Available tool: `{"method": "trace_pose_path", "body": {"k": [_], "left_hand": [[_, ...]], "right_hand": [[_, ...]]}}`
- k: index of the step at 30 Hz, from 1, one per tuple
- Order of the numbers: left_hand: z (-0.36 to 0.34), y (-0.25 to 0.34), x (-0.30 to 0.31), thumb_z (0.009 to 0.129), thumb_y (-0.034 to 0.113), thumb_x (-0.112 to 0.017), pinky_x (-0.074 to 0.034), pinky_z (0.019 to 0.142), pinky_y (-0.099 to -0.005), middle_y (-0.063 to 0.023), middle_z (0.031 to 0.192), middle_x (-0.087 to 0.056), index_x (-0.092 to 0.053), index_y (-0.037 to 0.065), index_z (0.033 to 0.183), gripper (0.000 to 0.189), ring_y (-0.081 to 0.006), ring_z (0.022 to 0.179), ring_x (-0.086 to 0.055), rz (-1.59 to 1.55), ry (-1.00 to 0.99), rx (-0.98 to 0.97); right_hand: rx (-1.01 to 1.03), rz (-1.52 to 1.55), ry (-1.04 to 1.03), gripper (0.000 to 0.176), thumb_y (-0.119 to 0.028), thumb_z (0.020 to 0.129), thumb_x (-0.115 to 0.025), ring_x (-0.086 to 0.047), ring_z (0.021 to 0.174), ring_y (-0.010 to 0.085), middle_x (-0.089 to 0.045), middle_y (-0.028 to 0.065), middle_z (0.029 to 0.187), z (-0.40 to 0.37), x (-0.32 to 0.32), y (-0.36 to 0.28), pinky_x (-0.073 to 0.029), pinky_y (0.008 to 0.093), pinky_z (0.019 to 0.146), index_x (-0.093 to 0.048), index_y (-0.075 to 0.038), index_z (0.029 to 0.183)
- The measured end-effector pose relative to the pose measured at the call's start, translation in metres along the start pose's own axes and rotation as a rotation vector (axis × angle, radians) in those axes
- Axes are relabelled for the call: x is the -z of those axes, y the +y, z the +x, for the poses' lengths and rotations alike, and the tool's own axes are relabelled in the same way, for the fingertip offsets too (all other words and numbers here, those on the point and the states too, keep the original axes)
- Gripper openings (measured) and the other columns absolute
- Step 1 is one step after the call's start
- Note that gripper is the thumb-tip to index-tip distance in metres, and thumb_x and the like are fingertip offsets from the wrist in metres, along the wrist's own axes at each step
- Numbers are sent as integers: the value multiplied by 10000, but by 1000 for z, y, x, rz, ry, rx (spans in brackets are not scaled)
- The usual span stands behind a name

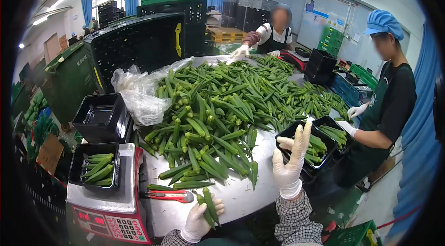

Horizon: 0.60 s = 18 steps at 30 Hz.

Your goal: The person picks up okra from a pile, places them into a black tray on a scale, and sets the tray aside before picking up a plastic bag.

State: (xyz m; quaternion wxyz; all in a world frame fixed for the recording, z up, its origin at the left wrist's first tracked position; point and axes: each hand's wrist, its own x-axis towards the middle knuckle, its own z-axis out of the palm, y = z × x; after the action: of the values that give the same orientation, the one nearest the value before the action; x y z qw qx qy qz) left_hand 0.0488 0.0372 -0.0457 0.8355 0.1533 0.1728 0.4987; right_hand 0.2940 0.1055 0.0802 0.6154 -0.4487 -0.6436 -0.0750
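My gloved left hand (pixel 197 223) is closed around two or so green okra pods (pixel 209 206) at the table's near edge. Raised over the right side, my gloved right hand (pixel 291 167) has its fingers stretched up and thumb apart, holding nothing. It overlaps a black tray of okra (pixel 316 146) in this view. A large okra heap (pixel 222 102) covers the metal table (pixel 264 162). On the left, another black tray (pixel 117 165) with several pods sits on a red-and-silver weighing scale (pixel 125 199). A red utility knife (pixel 171 195) lies between the scale and my left hand.
Stacked empty black trays (pixel 99 116) stand behind the scale, beside a crumpled plastic bag (pixel 143 100). A co-worker (pixel 389 93) stands at the right near a second okra tray (pixel 334 135). Another person (pixel 276 33) reaches in from the far side. A green crate (pixel 357 236) is low right.
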Motion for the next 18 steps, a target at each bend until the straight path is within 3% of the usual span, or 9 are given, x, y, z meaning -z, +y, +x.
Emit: {"method": "trace_pose_path", "body": {"k": [4, 7, 12, 18], "left_hand": [[2, -1, 1, 817, 250, -632, -414, 945, -423, -170, 1142, -534, -411, 33, 1236, 521, -285, 1040, -540, 15, -5, -1], [5, -2, 5, 818, 260, -632, -415, 942, -418, -160, 1136, -541, -415, 34, 1233, 520, -281, 1044, -541, -11, -60, 8], [1, -1, -7, 813, 274, -629, -415, 900, -401, -140, 1081, -543, -443, 42, 1205, 492, -261, 985, -531, 60, 12, -18], [-2, -1, -6, 812, 289, -626, -416, 882, -392, -130, 1053, -549, -466, 43, 1186, 475, -254, 960, -526, 94, 38, -37]], "right_hand": [[15, -67, -35, 698, 65, 718, -536, -512, 1090, 286, -152, 266, 1446, -9, 3, -8, -499, 303, 808, -297, 24, 1372], [11, 47, -137, 652, 76, 732, -547, -547, 1006, 258, -197, 266, 1423, -50, -4, -14, -515, 300, 759, -345, 10, 1348], [-279, 178, -314, 529, 42, 741, -581, -615, 791, 196, -324, 256, 1363, -131, -19, -21, -523, 279, 690, -453, 1, 1253], [-356, 100, -346, 457, 49, 749, -588, -617, 680, 152, -376, 245, 1343, -154, -29, -21, -514, 252, 624, -487, 15, 1194]]}}
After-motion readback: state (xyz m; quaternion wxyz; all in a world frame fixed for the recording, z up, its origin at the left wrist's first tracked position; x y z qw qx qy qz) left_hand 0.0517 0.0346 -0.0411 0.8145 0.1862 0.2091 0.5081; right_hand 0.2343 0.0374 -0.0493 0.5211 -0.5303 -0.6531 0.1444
